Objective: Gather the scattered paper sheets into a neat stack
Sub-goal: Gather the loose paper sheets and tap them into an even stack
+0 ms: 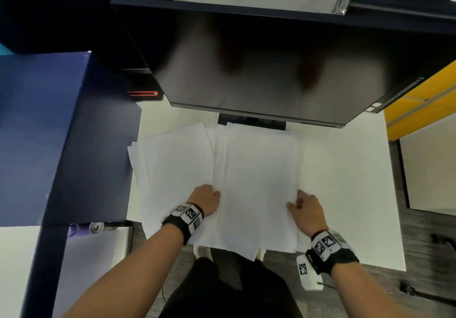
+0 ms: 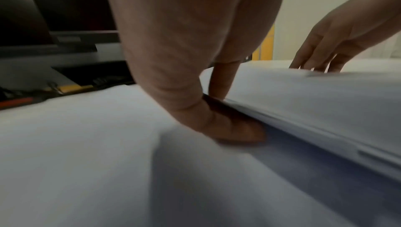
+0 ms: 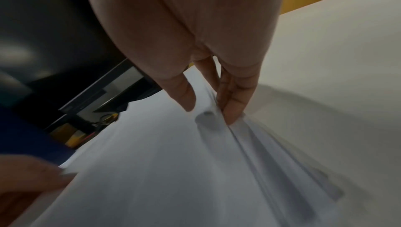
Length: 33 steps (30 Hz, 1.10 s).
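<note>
a white desk [image 1: 345, 169] sits under a big dark monitor [image 1: 271, 58], with a blue box [image 1: 49, 132] along its left side and yellow panels [image 1: 419, 100] behind. on the desk lie the paper sheets: a loose bundle [image 1: 256, 182] in the middle, its near end hanging over the desk edge, and more sheets [image 1: 172, 160] fanned out to the left, partly under it. the left hand [image 1: 206, 200] rests on those left sheets, thumb tucked under the bundle's raised left edge and a finger against it, so it grips that side. the right hand [image 1: 307, 209] pinches the bundle's right edge, thumb on top and fingers [image 3: 233, 100] pressed at the side. both wrists wear black bands with printed markers [image 1: 324, 243].
</note>
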Tool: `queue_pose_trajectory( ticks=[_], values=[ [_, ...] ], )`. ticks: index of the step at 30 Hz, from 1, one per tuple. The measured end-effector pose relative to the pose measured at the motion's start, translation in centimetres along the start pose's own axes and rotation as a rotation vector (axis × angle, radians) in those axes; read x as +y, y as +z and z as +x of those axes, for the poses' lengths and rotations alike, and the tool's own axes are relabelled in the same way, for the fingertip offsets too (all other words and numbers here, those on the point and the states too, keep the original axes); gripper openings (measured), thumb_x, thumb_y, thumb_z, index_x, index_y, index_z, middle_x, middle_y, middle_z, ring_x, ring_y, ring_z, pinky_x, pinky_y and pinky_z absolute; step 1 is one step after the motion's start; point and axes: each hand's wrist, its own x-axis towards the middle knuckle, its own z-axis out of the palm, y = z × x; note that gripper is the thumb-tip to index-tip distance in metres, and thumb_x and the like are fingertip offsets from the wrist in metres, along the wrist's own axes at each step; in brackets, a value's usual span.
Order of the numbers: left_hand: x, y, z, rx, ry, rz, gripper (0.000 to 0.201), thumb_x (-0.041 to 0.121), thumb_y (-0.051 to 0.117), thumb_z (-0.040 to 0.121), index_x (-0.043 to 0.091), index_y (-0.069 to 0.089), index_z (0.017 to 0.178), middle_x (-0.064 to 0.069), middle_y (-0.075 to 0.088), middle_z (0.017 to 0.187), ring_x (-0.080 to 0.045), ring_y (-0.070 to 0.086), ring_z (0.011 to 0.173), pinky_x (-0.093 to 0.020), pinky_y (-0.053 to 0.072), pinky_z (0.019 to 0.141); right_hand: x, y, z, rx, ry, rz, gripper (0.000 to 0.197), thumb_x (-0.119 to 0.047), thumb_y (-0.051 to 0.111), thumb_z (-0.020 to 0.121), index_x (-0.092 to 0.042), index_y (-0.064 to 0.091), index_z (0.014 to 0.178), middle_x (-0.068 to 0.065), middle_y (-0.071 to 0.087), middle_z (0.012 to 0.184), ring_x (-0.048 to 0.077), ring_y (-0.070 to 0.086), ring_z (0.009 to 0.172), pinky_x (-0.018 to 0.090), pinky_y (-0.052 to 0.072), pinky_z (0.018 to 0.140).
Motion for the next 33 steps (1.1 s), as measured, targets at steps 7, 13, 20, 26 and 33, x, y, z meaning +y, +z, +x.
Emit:
queue_pose_trajectory(
  ticks=[7, 13, 20, 26, 33],
  values=[
    [2.0, -1.5, 1.6, 0.131, -0.020, -0.107, 0.057, 0.051, 0.041, 0.100, 0.004, 0.054, 0.129, -0.015, 0.063, 0.129, -0.032, 0.060, 0.118, -0.036, 0.047, 0.101, -1.9, -3.3, 2.7, 0.093, 0.105, 0.057, 0.053, -0.034, 0.060, 0.093, 0.001, 0.055, 0.132, 0.020, 0.062, 0.127, 0.034, 0.058, 0.119, 0.032, 0.042, 0.099],
    [7.3, -4.9, 7.2, 0.329, 0.012, -0.106, 0.026, 0.028, 0.049, 0.100, 0.007, 0.063, 0.107, -0.015, 0.069, 0.111, -0.031, 0.065, 0.099, -0.032, 0.049, 0.077, -6.3, -5.2, 10.7, 0.152, 0.107, 0.144, 0.053, -0.038, 0.045, 0.094, 0.010, 0.059, 0.114, 0.031, 0.059, 0.120, 0.041, 0.060, 0.105, 0.037, 0.046, 0.089],
    [6.9, -3.8, 6.3, 0.390, 0.161, -0.222, 0.026, 0.026, 0.052, 0.100, 0.008, 0.065, 0.114, -0.010, 0.071, 0.106, -0.028, 0.067, 0.097, -0.032, 0.053, 0.081, -7.0, -4.0, 11.3, 0.111, 0.078, 0.174, 0.062, -0.044, 0.053, 0.090, -0.007, 0.051, 0.139, 0.018, 0.056, 0.137, 0.037, 0.053, 0.125, 0.047, 0.040, 0.108],
    [-3.4, -6.7, 3.8, 0.626, -0.127, -0.305, 0.060, 0.044, 0.067, 0.084, 0.014, 0.057, 0.135, -0.014, 0.060, 0.128, -0.032, 0.055, 0.121, -0.035, 0.045, 0.101, -3.5, -4.6, 8.6, 0.156, 0.109, 0.264, 0.061, -0.040, 0.063, 0.087, -0.008, 0.052, 0.138, 0.006, 0.066, 0.108, 0.030, 0.063, 0.109, 0.042, 0.046, 0.103],
    [-10.2, -8.9, 4.1, 0.514, -0.528, -0.417, 0.113, 0.070, 0.074, 0.058, 0.000, 0.041, 0.140, -0.021, 0.047, 0.141, -0.041, 0.049, 0.128, -0.051, 0.045, 0.105, -0.8, -3.1, 6.2, 0.138, 0.090, 0.335, 0.060, -0.041, 0.066, 0.086, -0.011, 0.053, 0.137, 0.000, 0.069, 0.090, 0.028, 0.069, 0.091, 0.046, 0.050, 0.098]
  ],
)
